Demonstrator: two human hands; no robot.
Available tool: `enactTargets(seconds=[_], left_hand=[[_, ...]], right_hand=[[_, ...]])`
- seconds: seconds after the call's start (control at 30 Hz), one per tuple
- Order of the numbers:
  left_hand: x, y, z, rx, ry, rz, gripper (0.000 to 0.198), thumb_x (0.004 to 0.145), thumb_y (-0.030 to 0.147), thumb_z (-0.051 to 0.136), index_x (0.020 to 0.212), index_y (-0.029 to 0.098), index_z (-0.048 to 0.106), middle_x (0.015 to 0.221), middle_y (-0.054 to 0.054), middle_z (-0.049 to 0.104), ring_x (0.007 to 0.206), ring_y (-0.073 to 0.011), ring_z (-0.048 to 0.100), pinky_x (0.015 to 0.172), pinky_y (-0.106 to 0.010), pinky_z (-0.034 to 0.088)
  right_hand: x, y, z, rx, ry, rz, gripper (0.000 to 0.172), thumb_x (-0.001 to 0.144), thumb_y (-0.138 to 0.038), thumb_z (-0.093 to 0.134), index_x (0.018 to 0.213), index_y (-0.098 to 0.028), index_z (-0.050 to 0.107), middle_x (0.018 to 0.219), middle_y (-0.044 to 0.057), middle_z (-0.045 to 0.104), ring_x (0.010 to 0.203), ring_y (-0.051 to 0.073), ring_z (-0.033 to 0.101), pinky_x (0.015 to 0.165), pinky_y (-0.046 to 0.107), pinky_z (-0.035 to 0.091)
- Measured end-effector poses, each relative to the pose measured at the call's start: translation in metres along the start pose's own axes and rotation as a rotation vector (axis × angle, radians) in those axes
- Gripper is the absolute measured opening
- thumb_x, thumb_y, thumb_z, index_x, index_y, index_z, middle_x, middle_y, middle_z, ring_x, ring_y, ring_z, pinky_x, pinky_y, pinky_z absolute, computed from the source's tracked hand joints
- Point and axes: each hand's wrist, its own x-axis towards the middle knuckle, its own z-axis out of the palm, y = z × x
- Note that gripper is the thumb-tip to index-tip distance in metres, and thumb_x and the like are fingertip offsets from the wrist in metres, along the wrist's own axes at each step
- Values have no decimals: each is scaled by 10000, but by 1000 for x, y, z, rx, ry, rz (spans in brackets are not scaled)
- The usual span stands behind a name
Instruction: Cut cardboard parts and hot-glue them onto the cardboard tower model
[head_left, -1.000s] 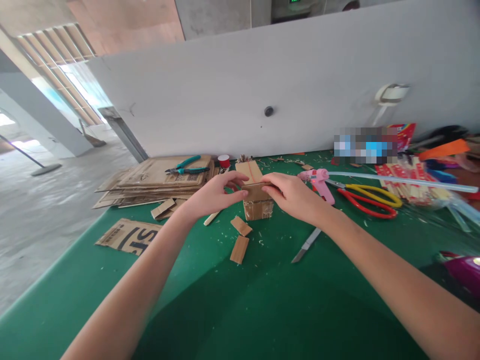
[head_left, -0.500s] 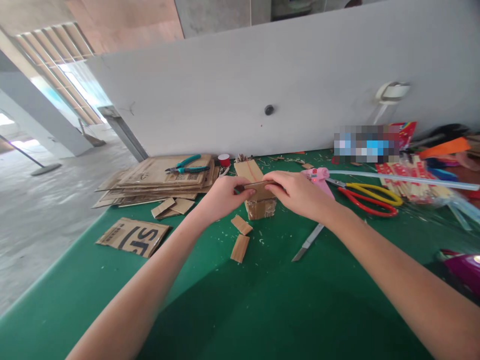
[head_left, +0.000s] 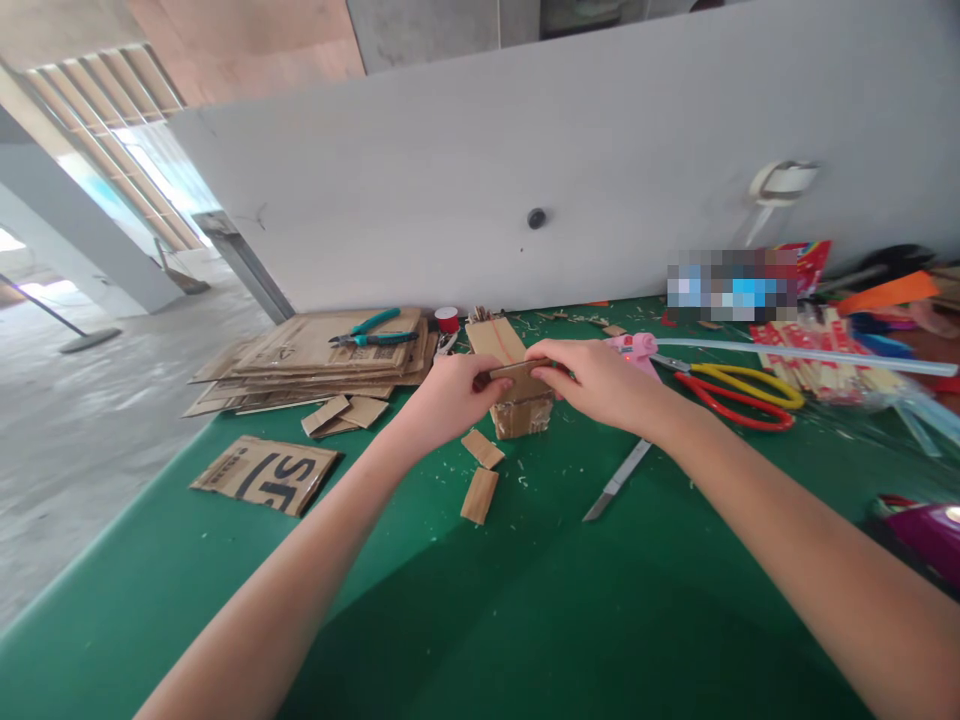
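Note:
Both of my hands pinch one small flat cardboard piece (head_left: 517, 375) at its two ends. My left hand (head_left: 457, 390) has its thumb and fingers on the left end, and my right hand (head_left: 581, 375) grips the right end the same way. The piece is at the near end of a long cardboard box (head_left: 523, 418) with clear tape on it; whether the two touch I cannot tell. Two small cardboard scraps (head_left: 480, 495) lie on the green tabletop in front of the box. A utility knife blade (head_left: 619, 482) lies below my right hand.
On the left are stacked cardboard sheets (head_left: 300, 345) carrying teal-handled pliers (head_left: 375, 335), and a printed cardboard piece (head_left: 266, 475). To the right lie a pink glue gun (head_left: 637, 347), scissors (head_left: 739, 395) and a purple object (head_left: 926, 535). A white panel (head_left: 420, 180) stands behind the table.
The cardboard piece stays pinched between both hands. My fingers have shifted only very slightly, and the whole view has moved a little.

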Motion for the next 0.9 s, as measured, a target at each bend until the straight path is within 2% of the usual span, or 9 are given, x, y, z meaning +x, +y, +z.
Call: enactTargets(seconds=[0.1,0.17,0.27,0.37,0.43,0.53,0.73,0.9], left_hand=[[0,0,0,17,-5,-6,206,829,240,479,652,164,554,560,34,456,552,-104,387,540,-243,288],[1,0,0,28,2,-9,203,831,236,478,660,162,560,565,30,472,556,-105,398,543,-243,291],[1,0,0,30,-2,-10,208,832,238,480,649,163,542,568,29,478,557,-103,397,543,-242,292],[1,0,0,35,3,-9,209,823,221,487,625,163,519,567,29,473,556,-101,390,537,-242,284],[0,0,1,47,18,-6,218,817,206,488,602,164,496,555,31,455,551,-99,382,532,-243,276],[0,0,1,46,26,-2,231,816,205,484,589,167,471,543,33,436,545,-99,380,531,-243,275],[0,2,-1,48,-4,-3,222,822,206,472,603,169,476,552,27,451,549,-103,392,540,-245,285],[0,2,-1,52,0,-5,211,824,216,482,620,167,507,567,24,485,553,-107,408,542,-247,294]], right_hand=[[-3,2,-7,-60,-21,-8,204,898,-265,446,1048,-235,582,998,28,653,767,151,590,645,284,397],[-7,-1,-14,-137,16,-2,212,883,-289,474,1068,-226,555,1062,48,632,750,149,587,620,286,380],[-12,-12,-18,-238,114,24,152,850,-298,518,969,-207,538,932,36,631,659,128,554,543,272,321],[-16,-24,-4,-323,88,-75,75,850,-240,485,830,-190,537,777,6,607,588,110,506,502,269,278],[-17,-27,11,-424,54,-196,165,885,-248,425,827,-168,558,758,24,597,580,118,495,472,281,239],[-18,-22,29,-554,81,-336,274,934,-240,336,926,-150,595,758,37,585,620,131,509,462,291,213],[-21,-8,40,-640,112,-385,298,916,-90,316,1020,-138,592,819,43,594,680,134,526,486,291,273],[-22,-7,44,-622,112,-392,335,915,-59,286,1027,-124,596,824,65,609,692,147,538,480,291,284]])
